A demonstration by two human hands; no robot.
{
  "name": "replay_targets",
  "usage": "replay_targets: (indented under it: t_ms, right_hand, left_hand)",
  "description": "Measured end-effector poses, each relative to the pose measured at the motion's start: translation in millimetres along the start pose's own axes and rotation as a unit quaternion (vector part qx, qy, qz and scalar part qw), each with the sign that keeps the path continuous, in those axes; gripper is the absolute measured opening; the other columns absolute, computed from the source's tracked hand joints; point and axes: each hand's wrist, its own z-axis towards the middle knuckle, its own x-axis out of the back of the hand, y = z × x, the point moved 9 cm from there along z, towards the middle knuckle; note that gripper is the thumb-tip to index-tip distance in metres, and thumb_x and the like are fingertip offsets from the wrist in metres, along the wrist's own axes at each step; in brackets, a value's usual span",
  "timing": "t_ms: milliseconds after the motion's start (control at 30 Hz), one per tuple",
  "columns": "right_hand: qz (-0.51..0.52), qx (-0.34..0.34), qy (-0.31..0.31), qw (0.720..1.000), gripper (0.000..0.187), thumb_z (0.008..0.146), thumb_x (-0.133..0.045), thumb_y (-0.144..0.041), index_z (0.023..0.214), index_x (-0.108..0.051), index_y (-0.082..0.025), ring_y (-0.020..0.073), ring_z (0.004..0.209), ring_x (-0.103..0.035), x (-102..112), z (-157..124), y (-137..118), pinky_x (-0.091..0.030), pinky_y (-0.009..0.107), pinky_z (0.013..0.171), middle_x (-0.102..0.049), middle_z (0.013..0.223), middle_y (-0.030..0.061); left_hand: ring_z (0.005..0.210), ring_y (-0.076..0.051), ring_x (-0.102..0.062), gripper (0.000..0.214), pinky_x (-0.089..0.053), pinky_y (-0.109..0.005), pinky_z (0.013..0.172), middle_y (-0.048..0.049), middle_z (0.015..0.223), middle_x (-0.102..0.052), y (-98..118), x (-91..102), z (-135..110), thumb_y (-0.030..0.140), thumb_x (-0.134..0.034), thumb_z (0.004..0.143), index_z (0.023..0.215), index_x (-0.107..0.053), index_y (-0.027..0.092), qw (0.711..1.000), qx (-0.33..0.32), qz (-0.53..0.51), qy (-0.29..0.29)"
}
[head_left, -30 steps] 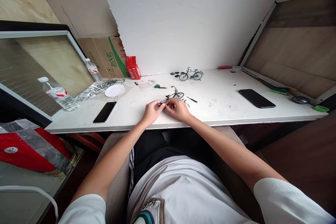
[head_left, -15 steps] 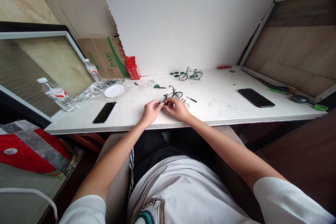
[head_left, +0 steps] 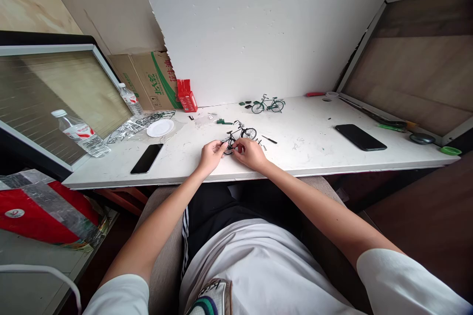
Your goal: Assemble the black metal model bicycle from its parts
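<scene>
A small black model bicycle is between my hands near the table's front edge, its handlebar end pointing away from me. My left hand is closed on the rear part of the bicycle, fingertips at the back wheel. From the other side, my right hand pinches at the lower frame by that same wheel; any tiny part within its fingertips is hidden. Just right of the right hand lie a thin dark screwdriver-like tool and a few tiny pieces. Beyond the bicycle lies a small green part.
A green model bicycle stands farther back. Phones lie at left and right. A white plate, water bottles and a red box are on the left. A white board stands behind.
The black bicycle has tipped more upright between my fingers, so more of its back wheel and frame shows. My hands have barely shifted.
</scene>
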Motion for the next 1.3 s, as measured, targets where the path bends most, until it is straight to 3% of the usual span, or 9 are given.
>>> replay_targets:
  t_ms: [500, 867, 1067, 1133, 1200, 1300]
  right_hand:
    - [0.012, 0.039, -0.011, 0.999, 0.008, 0.095, -0.067, -0.024, 0.099, -0.072, -0.020, 0.0171, 0.080, -0.059, -3.9, 0.7, -4.1, -0.040, 0.027, 0.073, -0.068, 0.082, 0.0019]
    - [0.019, 0.058, -0.015, 0.998, 0.011, 0.098, -0.066, -0.024, 0.100, -0.076, -0.021, 0.0195, 0.085, -0.061, -3.9, -0.8, -8.9, -0.043, 0.028, 0.076, -0.069, 0.083, 0.0038]
    - [-0.085, 0.094, -0.058, 0.990, 0.019, 0.102, -0.064, -0.032, 0.115, -0.073, -0.021, 0.0216, 0.094, -0.064, 20.3, 2.7, -23.5, -0.041, 0.028, 0.072, -0.074, 0.100, 0.0084]
    - [-0.134, 0.050, -0.093, 0.985, 0.019, 0.102, -0.064, -0.035, 0.111, -0.074, -0.022, 0.0199, 0.086, -0.065, 39.9, 8.9, -16.0, -0.040, 0.028, 0.070, -0.075, 0.098, 0.0072]
    - [-0.186, -0.041, -0.131, 0.973, 0.021, 0.100, -0.069, -0.042, 0.100, -0.075, -0.021, 0.0196, 0.079, -0.066, 62.1, 14.0, 3.3, -0.041, 0.029, 0.068, -0.077, 0.095, 0.0072]
    - [-0.265, -0.147, -0.217, 0.928, 0.027, 0.095, -0.075, -0.047, 0.095, -0.076, -0.020, 0.0230, 0.081, -0.069, 81.8, 11.5, 33.1, -0.046, 0.032, 0.071, -0.078, 0.095, 0.0103]
  left_hand:
    - [0.078, -0.018, -0.070, 0.053, -0.060, -0.027, 0.061, -0.0074, 0.087, -0.072, -3.1, -0.4, -0.7, 0.060, -0.089, 0.069, 0.086, -0.067, 0.015, 0.999, 0.039, -0.021, 0.013]
    - [0.076, -0.018, -0.070, 0.052, -0.060, -0.026, 0.060, -0.0086, 0.086, -0.074, -0.5, 3.5, -2.4, 0.062, -0.087, 0.073, 0.086, -0.070, 0.014, 0.999, 0.030, -0.009, 0.030]
    - [0.078, -0.019, -0.071, 0.054, -0.064, -0.030, 0.064, -0.0107, 0.087, -0.075, -0.3, 3.8, -2.7, 0.063, -0.087, 0.073, 0.086, -0.073, 0.013, 0.998, 0.044, -0.017, 0.033]
    - [0.079, -0.021, -0.072, 0.054, -0.064, -0.031, 0.065, -0.0108, 0.085, -0.075, -0.4, 3.5, -2.6, 0.064, -0.087, 0.073, 0.086, -0.075, 0.012, 0.998, 0.047, -0.023, 0.031]
    - [0.080, -0.022, -0.073, 0.054, -0.065, -0.033, 0.067, -0.0110, 0.085, -0.076, -0.7, 3.9, -2.4, 0.063, -0.087, 0.073, 0.086, -0.076, 0.012, 0.998, 0.049, -0.026, 0.031]
    - [0.080, -0.023, -0.073, 0.053, -0.066, -0.034, 0.067, -0.0116, 0.087, -0.076, -1.4, 5.7, -2.4, 0.062, -0.088, 0.073, 0.086, -0.077, 0.012, 0.997, 0.054, -0.029, 0.036]
